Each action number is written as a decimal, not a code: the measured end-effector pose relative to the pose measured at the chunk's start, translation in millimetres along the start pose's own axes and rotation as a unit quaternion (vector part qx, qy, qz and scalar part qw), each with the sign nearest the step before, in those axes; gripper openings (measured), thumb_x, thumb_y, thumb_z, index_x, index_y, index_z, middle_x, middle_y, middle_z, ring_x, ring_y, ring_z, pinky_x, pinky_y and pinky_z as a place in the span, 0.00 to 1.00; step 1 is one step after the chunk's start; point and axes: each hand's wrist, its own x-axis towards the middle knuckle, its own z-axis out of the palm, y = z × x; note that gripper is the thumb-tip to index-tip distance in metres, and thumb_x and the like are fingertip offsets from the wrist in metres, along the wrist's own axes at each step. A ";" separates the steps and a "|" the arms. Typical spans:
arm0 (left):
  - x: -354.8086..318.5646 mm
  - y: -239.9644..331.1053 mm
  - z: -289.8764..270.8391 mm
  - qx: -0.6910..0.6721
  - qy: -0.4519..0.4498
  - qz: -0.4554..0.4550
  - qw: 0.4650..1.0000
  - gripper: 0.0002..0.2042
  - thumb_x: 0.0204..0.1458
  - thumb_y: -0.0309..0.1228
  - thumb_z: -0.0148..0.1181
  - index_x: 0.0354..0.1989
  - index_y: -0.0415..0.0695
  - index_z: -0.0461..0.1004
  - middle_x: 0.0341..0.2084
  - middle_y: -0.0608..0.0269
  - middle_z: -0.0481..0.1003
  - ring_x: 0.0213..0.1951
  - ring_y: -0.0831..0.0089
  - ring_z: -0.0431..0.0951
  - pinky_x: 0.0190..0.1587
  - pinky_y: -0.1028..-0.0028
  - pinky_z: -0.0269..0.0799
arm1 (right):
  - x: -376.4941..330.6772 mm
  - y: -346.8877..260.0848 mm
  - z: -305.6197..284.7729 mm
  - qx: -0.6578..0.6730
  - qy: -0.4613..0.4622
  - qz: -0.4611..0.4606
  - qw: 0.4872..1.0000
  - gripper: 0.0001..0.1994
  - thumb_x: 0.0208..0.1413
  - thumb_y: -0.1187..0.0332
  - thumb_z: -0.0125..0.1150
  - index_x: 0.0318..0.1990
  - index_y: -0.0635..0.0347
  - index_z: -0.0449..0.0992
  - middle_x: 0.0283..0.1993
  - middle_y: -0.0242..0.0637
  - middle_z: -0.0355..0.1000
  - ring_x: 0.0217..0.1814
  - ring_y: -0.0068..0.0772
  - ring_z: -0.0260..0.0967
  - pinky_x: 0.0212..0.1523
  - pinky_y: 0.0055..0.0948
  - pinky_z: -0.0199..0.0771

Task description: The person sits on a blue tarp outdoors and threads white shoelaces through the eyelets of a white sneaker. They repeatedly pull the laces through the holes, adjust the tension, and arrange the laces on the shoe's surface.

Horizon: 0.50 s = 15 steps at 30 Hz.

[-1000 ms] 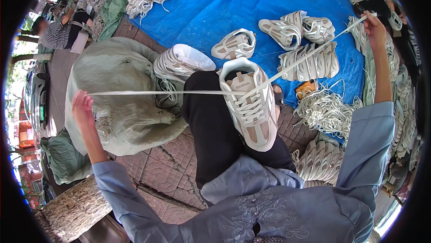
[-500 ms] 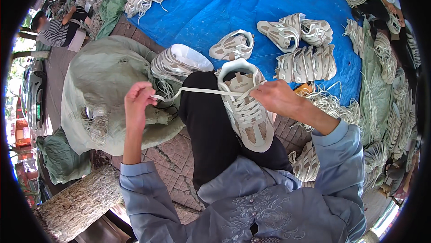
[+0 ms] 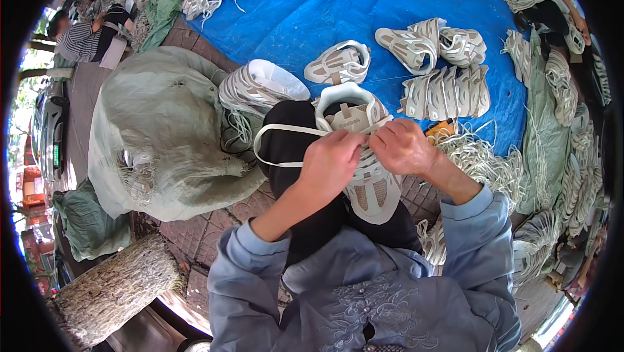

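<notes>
A beige and white sneaker [image 3: 372,197] rests on my black-trousered legs, its toe toward me and its heel pointing away. Both hands meet over the upper part of its lacing. My left hand [image 3: 330,162] pinches the flat cream shoelace [image 3: 286,129], which bows out to the left in a wide loop over my knee. Close beside it, my right hand [image 3: 404,146] is closed at the eyelets by the shoe's opening, gripping the lace there. My fingers hide the top of the lacing and the exact crossing of the lace.
Beyond the shoe, a blue tarp [image 3: 312,14] carries a single upper [image 3: 338,63] and stacked uppers [image 3: 445,92]. A large grey-green sack [image 3: 156,111] stands left, beside nested uppers [image 3: 260,85]. Loose laces [image 3: 484,157] lie right. A stone block [image 3: 117,287] is at lower left.
My left hand has come in from the far left to the shoe, so the stretched lace now hangs in a loop. My right hand stays near the eyelets.
</notes>
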 end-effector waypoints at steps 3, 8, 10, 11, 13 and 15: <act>5.7 1.2 16.6 0.077 -0.028 -0.005 0.997 0.05 0.39 0.23 0.54 0.27 0.42 0.70 0.20 0.58 0.70 0.22 0.60 0.72 0.24 0.67 0.68 | -2.6 -2.4 2.6 0.012 0.015 0.027 0.999 0.06 0.27 0.68 0.50 0.17 0.57 0.63 0.17 0.30 0.58 0.19 0.26 0.61 0.17 0.25 0.62; 12.8 2.4 19.4 0.123 -0.039 -0.014 0.992 0.06 0.37 0.24 0.55 0.26 0.42 0.70 0.18 0.58 0.70 0.20 0.59 0.72 0.21 0.67 0.67 | -7.5 -4.4 13.6 0.133 0.062 0.121 0.982 0.06 0.29 0.74 0.54 0.20 0.60 0.65 0.18 0.33 0.62 0.20 0.31 0.65 0.20 0.28 0.66; 16.0 1.5 11.1 0.036 -0.082 -0.073 0.993 0.03 0.38 0.25 0.56 0.22 0.40 0.70 0.17 0.59 0.71 0.19 0.65 0.72 0.20 0.70 0.66 | -11.6 -4.5 17.2 0.224 0.078 0.189 0.953 0.06 0.30 0.76 0.55 0.21 0.60 0.66 0.20 0.33 0.64 0.21 0.33 0.66 0.21 0.29 0.67; 16.6 1.5 5.7 -0.013 -0.110 -0.101 0.989 0.03 0.38 0.25 0.56 0.20 0.39 0.69 0.17 0.60 0.71 0.18 0.68 0.72 0.19 0.72 0.65 | -14.0 -5.2 18.3 0.280 0.079 0.222 0.931 0.06 0.30 0.77 0.55 0.22 0.60 0.67 0.20 0.33 0.65 0.22 0.33 0.66 0.22 0.29 0.67; 17.8 2.1 -6.4 -0.273 -0.235 -0.259 0.896 0.04 0.40 0.26 0.56 0.22 0.39 0.71 0.16 0.65 0.71 0.18 0.77 0.70 0.18 0.77 0.63 | -17.6 -5.3 19.6 0.336 0.068 0.228 0.911 0.08 0.30 0.78 0.56 0.23 0.57 0.68 0.20 0.32 0.65 0.22 0.32 0.67 0.22 0.28 0.67; 16.2 8.4 -13.8 -0.384 -0.284 -0.289 0.830 0.04 0.43 0.28 0.56 0.25 0.40 0.73 0.17 0.72 0.69 0.19 0.88 0.65 0.19 0.86 0.59 | -18.9 -4.5 20.0 0.276 0.020 0.172 0.945 0.07 0.29 0.76 0.56 0.22 0.58 0.67 0.19 0.33 0.63 0.22 0.32 0.66 0.21 0.28 0.67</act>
